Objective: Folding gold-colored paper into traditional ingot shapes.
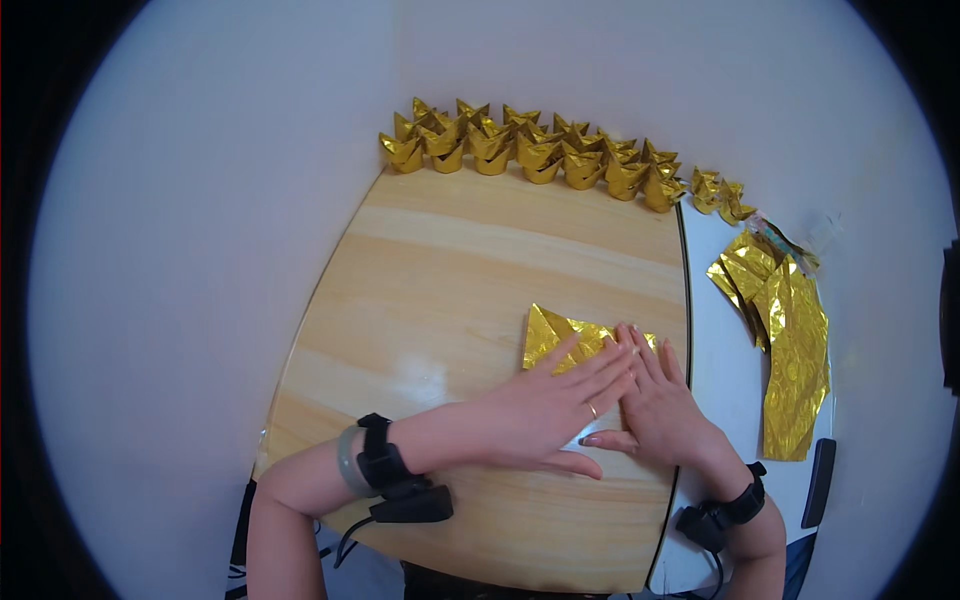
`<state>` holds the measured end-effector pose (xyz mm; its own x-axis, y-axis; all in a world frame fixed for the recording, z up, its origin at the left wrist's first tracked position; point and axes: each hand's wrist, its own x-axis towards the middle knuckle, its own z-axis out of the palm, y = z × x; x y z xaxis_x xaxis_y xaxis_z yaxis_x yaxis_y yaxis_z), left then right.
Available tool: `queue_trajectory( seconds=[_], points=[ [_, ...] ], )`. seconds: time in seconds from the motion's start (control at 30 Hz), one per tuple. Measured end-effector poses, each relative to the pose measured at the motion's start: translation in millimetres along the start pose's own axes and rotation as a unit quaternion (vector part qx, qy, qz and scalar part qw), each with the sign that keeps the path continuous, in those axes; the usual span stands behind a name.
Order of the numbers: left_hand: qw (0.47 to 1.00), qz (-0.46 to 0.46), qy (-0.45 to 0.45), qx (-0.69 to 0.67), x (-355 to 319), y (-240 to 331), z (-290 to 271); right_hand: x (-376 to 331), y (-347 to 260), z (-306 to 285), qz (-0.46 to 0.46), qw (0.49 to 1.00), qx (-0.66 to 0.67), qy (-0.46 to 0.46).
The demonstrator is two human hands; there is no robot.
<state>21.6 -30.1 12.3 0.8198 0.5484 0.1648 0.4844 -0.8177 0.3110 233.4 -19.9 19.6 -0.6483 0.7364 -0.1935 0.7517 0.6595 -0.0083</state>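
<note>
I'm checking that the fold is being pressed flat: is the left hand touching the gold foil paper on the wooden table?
Touching. In the head view the left hand lies flat with its fingers across the gold foil paper, no gap visible.

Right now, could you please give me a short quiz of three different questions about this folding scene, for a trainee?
1. True or false: both hands press flat on the gold paper.
2. Where do the folded gold ingots stand?
A. far edge of the wooden table
B. beside the wrists
3. Fill in: the stack of gold sheets lies to the person's ____.

Key: 1 true; 2 A; 3 right.
The left hand overlaps the right hand.
</note>
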Motion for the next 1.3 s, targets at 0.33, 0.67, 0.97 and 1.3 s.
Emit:
queue_trajectory(
  seconds=[0.33,0.67,0.97,1.3],
  points=[
    [0.998,-0.018,0.027,-0.048,30.1,19.9,22.6,-1.8,1.8,2.5,0.003,0.999,0.019,-0.026],
    [0.986,-0.125,-0.07,-0.08,12.2,7.9,8.3,-2.6,0.6,2.9,-0.001,1.0,-0.006,0.006],
    [0.987,-0.154,-0.047,-0.015,-1.6,-3.5,11.1,-4.1,10.0,-3.8,0.003,1.0,0.003,0.02],
    [0.99,-0.116,-0.056,0.06,-20.4,-27.3,0.0,-4.2,47.7,-13.7,0.011,0.996,0.078,0.028]
  ],
)
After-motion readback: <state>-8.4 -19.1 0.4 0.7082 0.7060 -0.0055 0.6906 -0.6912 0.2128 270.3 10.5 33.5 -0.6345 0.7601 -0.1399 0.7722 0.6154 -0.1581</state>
